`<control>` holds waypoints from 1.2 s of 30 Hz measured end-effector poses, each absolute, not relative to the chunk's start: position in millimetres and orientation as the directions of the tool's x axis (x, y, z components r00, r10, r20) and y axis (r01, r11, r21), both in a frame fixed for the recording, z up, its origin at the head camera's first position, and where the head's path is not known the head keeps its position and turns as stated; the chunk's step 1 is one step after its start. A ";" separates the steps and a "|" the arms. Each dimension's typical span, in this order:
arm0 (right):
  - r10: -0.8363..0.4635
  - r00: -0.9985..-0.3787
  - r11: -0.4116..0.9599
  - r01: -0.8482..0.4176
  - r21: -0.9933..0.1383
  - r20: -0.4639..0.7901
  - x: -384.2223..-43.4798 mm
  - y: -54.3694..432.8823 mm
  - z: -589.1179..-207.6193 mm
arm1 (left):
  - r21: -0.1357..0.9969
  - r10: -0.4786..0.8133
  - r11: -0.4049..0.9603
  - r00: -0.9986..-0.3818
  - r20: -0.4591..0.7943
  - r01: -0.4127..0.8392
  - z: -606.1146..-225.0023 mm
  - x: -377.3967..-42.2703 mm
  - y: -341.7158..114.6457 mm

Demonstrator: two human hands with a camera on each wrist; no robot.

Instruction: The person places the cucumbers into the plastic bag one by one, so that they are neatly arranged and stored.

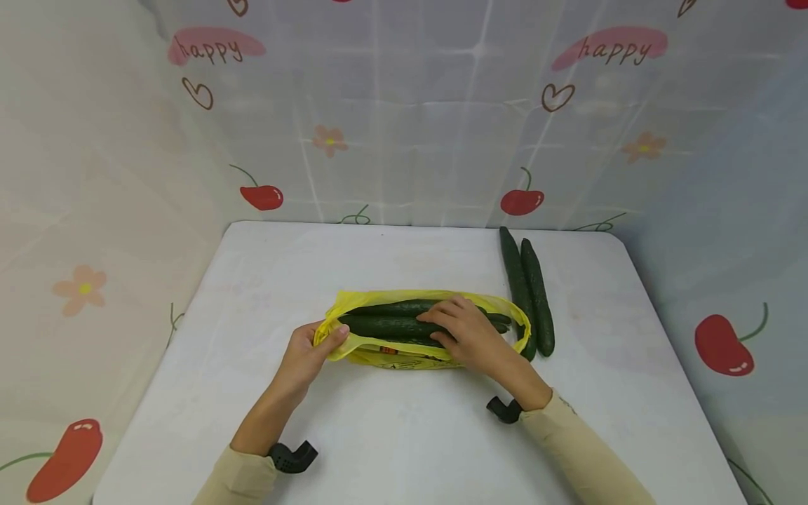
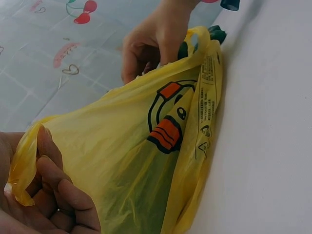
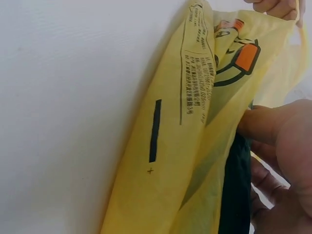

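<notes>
Left hand [image 1: 307,355] has its grip pinched on the bag [image 1: 410,361], right hand [image 1: 467,331] looks curled round a cucumber [image 1: 381,327] inside it, on the bench [image 1: 391,435]. If the left slackens, I reckon the mouth could sag and snag the cucumber.

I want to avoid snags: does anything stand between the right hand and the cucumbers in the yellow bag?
Nothing visible does: the right hand reaches in at the yellow bag's open mouth and rests on the cucumbers inside.
</notes>
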State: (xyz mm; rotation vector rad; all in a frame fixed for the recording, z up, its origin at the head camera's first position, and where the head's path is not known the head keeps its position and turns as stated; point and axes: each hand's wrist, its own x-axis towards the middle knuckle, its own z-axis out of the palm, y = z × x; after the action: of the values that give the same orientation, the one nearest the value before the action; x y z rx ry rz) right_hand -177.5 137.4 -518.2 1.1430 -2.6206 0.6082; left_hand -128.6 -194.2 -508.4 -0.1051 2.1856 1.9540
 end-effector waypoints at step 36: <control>-0.088 -0.940 0.769 -0.275 -0.577 0.331 -192.0 258.8 -513.0 | 0.976 0.091 0.104 -0.975 -0.203 -0.194 -509.4 -128.2 -194.0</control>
State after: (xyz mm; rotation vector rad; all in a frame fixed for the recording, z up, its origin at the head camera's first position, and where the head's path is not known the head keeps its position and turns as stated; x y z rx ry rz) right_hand -192.0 258.8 -513.0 0.2820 -2.6800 0.9383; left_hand -128.2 -194.0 -509.4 -0.1033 2.1653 1.9691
